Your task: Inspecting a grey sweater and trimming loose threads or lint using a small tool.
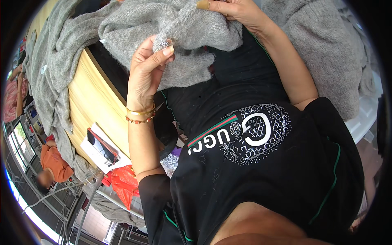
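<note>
A fuzzy grey knitted piece lies bunched over my lap, raised between my two hands. Thumb and fingers of my left hand pinch a gathered edge of it, where a small speckled, darker bit shows at the fingertips. Farther along the knit, at the top of the view, my right hand grips its upper part; a tan covering wraps one of its fingers. Some right-hand fingers are hidden by the knit and the picture's edge. Bracelets circle my left wrist.
More grey knits drape over a pale wooden table on the left. A dark phone with a red edge rests on white paper there, near a red plastic bag. Another knit pile lies right. Two people, one in orange, are farther left.
</note>
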A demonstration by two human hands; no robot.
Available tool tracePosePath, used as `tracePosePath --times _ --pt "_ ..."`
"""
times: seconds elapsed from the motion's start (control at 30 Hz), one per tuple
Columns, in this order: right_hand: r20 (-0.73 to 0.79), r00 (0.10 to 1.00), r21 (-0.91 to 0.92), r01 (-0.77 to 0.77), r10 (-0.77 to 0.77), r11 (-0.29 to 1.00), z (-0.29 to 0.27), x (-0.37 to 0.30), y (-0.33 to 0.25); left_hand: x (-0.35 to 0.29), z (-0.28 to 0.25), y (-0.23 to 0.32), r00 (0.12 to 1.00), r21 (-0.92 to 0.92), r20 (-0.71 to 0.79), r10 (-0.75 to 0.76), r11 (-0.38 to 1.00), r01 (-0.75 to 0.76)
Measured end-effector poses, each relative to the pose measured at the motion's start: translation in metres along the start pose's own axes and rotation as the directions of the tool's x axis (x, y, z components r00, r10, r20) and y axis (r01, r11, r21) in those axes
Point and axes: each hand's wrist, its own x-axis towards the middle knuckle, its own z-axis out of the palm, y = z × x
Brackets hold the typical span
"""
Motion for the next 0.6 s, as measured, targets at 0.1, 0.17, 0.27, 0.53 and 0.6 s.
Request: tracePosePath --times 0.1,0.17,0.27,0.53,0.6 --pt "0.002 1.0 -0.011 0.011 -0.011 1.0 -0.001 0.0 0.0 0.0 0.0 0.0 1.0 0.009 -0.028 -0.006 1.0 0.006" --pt "0.004 1.0 -0.028 0.024 -0.024 0.999 -0.002 0.001 0.001 -0.001 -0.002 -0.001 0.998 -0.053 -0.057 -0.029 0.998 0.026" --pt "-0.005 0.999 -0.024 0.036 -0.037 0.999 -0.003 0.0 0.005 0.002 -0.002 -0.001 0.996 0.002 -0.092 -0.02 1.0 0.021" --pt "-0.227 0.948 -0.227 0.169 -0.221 0.959 -0.016 -0.002 0.004 0.038 0.026 0.012 0.892 0.958 0.262 0.369 -0.209 -0.195" --pt "-0.256 0.949 -0.185 0.138 -0.184 0.973 -0.018 -0.004 0.002 0.06 0.028 0.01 0.97 0.961 0.127 0.206 -0.266 -0.07"
